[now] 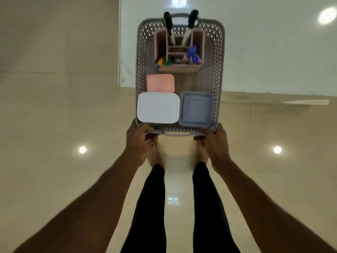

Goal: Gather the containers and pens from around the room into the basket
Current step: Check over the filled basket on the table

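Note:
A grey perforated basket is held out in front of me above the floor. My left hand grips its near left corner and my right hand grips its near right corner. Inside, a white lidded container lies near left, a blue-grey square container near right, and a pink lidded container behind the white one. A pink pen holder at the far end holds two black-capped markers and several coloured pens.
The floor is glossy beige tile with ceiling-light reflections. A white glossy surface lies ahead beneath the basket's far half, its edge running to the right. My legs in black trousers and bare feet stand below the basket.

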